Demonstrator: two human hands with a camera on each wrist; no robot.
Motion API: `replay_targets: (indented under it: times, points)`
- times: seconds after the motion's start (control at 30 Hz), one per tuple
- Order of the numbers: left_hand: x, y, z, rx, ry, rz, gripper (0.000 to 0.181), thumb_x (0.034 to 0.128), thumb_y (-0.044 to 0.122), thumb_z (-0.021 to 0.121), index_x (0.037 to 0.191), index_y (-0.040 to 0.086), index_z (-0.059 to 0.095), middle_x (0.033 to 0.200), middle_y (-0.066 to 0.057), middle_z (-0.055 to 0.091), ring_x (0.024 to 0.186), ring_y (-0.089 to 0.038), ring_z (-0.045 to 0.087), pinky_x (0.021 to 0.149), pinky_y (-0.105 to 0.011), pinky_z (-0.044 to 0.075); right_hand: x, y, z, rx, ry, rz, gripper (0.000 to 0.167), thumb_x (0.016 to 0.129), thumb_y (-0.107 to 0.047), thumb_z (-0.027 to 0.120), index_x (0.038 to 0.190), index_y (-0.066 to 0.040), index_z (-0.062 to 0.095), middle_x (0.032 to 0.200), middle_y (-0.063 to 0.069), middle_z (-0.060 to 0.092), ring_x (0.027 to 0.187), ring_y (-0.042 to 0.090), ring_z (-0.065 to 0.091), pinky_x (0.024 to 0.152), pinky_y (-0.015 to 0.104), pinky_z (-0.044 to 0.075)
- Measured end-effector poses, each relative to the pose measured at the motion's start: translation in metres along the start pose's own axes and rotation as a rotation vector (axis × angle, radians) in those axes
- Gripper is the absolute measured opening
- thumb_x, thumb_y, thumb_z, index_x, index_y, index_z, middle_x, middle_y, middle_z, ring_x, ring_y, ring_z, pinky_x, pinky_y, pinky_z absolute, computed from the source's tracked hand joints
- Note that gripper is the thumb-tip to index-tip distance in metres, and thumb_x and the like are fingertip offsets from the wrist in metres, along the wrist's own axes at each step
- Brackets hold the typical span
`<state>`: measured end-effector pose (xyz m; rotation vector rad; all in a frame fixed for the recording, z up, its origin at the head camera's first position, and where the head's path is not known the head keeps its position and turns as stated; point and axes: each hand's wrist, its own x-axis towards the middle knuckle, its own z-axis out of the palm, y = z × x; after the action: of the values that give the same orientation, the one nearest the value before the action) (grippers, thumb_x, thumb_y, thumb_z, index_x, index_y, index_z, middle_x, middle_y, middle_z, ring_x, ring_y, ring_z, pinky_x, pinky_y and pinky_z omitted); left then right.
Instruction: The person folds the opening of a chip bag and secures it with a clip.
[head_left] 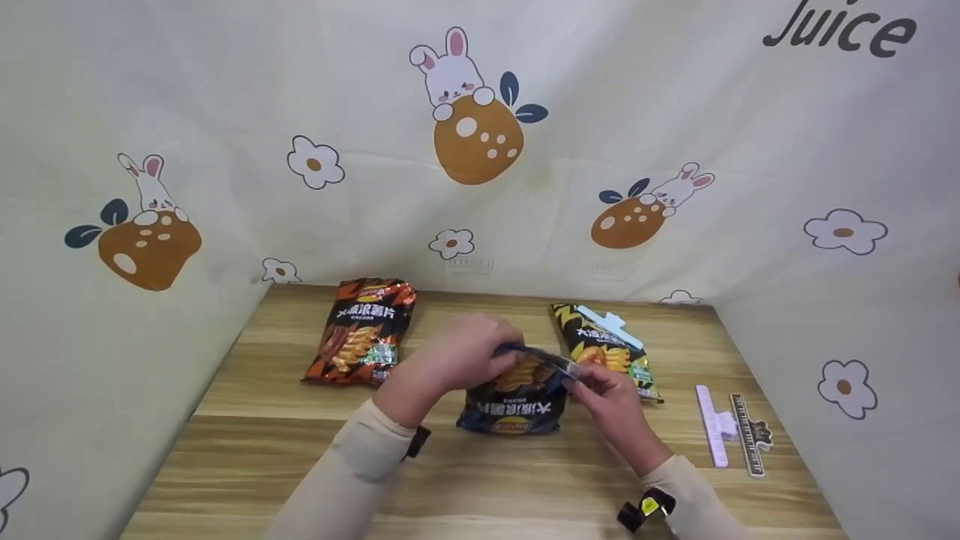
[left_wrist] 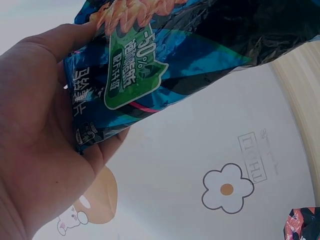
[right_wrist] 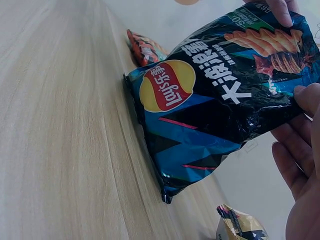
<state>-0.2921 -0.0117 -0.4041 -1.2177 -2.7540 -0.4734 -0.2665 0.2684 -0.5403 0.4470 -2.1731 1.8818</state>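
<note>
A blue and black bag of Lay's potato chips [head_left: 517,416] stands upside down, its logo end at the tabletop. My left hand [head_left: 469,352] pinches one upper corner, with the thumb on the printed face and fingers behind in the left wrist view. My right hand [head_left: 616,409] pinches the opposite upper corner between thumb and fingers. In the right wrist view, the bag [right_wrist: 200,115] slants between both hands, and its logo end touches the table. The raised edge looks dark and creased in the head view; whether it is sealed or cut I cannot tell.
On the wooden table [head_left: 300,450], a red and black chip bag [head_left: 364,330] lies back left. At back right lies a yellow-green chip bag [head_left: 604,356] with a light blue clip [head_left: 611,326] across it. A purple clip [head_left: 714,427] and a clear-and-black clip [head_left: 748,435] lie right.
</note>
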Motion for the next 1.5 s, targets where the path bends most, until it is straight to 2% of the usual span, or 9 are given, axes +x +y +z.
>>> replay_targets:
  times: [0.2,0.37,0.7,0.83,0.93,1.1,1.27,1.4,1.5]
  points:
    - [0.001,0.000,-0.001,0.012,0.031,0.055,0.017,0.1082,0.025,0.073,0.120,0.016,0.082,0.111,0.000,0.082,0.100,-0.019,0.076,0.091,-0.042,0.063,0.000,0.000,0.000,-0.011,0.005,-0.014,0.009,0.097,0.013,0.073,0.100,0.006,0.080,0.096,0.002,0.076,0.080,0.013,0.071,0.071,0.026,0.064]
    - [0.001,-0.004,0.000,0.016,0.066,0.093,0.019,0.1070,0.020,0.075,0.124,0.019,0.084,0.118,0.002,0.083,0.104,-0.019,0.079,0.092,-0.043,0.064,-0.001,0.000,-0.001,-0.050,0.003,-0.072,0.014,0.096,0.015,0.074,0.098,0.002,0.081,0.097,0.001,0.078,0.081,0.014,0.073,0.071,0.029,0.065]
    - [0.002,-0.012,0.001,0.015,0.132,0.147,0.021,0.1051,0.016,0.076,0.122,0.022,0.087,0.111,0.003,0.084,0.092,-0.019,0.080,0.082,-0.042,0.065,0.002,0.000,-0.002,-0.122,0.000,-0.167,0.026,0.096,0.016,0.074,0.089,-0.008,0.080,0.095,0.007,0.078,0.082,0.014,0.072,0.070,0.025,0.062]
    - [0.002,-0.014,0.001,0.006,0.139,0.156,0.021,0.1052,0.016,0.075,0.122,0.022,0.087,0.109,0.002,0.084,0.087,-0.019,0.080,0.078,-0.042,0.064,0.003,0.001,0.000,-0.227,0.015,-0.323,0.028,0.091,0.019,0.077,0.087,-0.009,0.078,0.090,0.006,0.077,0.078,0.013,0.070,0.069,0.019,0.059]
    - [0.002,-0.014,0.000,0.002,0.130,0.146,0.021,0.1058,0.017,0.076,0.123,0.021,0.086,0.110,0.002,0.084,0.088,-0.019,0.080,0.078,-0.041,0.065,0.004,0.003,0.000,-0.325,0.035,-0.451,0.030,0.088,0.021,0.079,0.094,-0.008,0.079,0.091,0.004,0.078,0.078,0.014,0.071,0.070,0.016,0.058]
    - [0.001,-0.015,-0.001,0.002,0.141,0.146,0.022,0.1050,0.017,0.077,0.125,0.022,0.086,0.112,0.003,0.084,0.091,-0.018,0.080,0.080,-0.039,0.065,0.003,0.003,-0.001,-0.442,0.066,-0.558,0.030,0.089,0.018,0.079,0.105,-0.008,0.081,0.094,0.002,0.078,0.080,0.015,0.072,0.078,0.014,0.057]
    - [0.001,-0.019,0.002,-0.030,0.164,0.182,0.023,0.1034,0.014,0.078,0.123,0.022,0.086,0.115,0.004,0.084,0.095,-0.017,0.081,0.084,-0.039,0.065,0.004,0.003,-0.001,-0.539,0.062,-0.683,0.026,0.087,0.013,0.078,0.100,-0.010,0.079,0.098,0.000,0.078,0.085,0.017,0.074,0.081,0.021,0.059]
    - [0.002,-0.020,0.003,-0.046,0.164,0.192,0.023,0.1032,0.012,0.078,0.122,0.022,0.086,0.116,0.005,0.083,0.097,-0.015,0.080,0.086,-0.038,0.065,0.005,0.003,-0.001,-0.630,0.023,-0.791,0.023,0.086,0.010,0.080,0.099,-0.008,0.075,0.103,0.003,0.078,0.087,0.020,0.075,0.078,0.031,0.063]
    - [0.002,-0.021,0.005,-0.060,0.154,0.184,0.022,0.1037,0.012,0.077,0.122,0.022,0.086,0.117,0.005,0.083,0.100,-0.015,0.080,0.089,-0.037,0.065,0.004,0.003,-0.001,-0.692,-0.001,-0.843,0.019,0.086,0.008,0.077,0.096,-0.006,0.070,0.101,0.004,0.074,0.082,0.020,0.072,0.071,0.033,0.062]
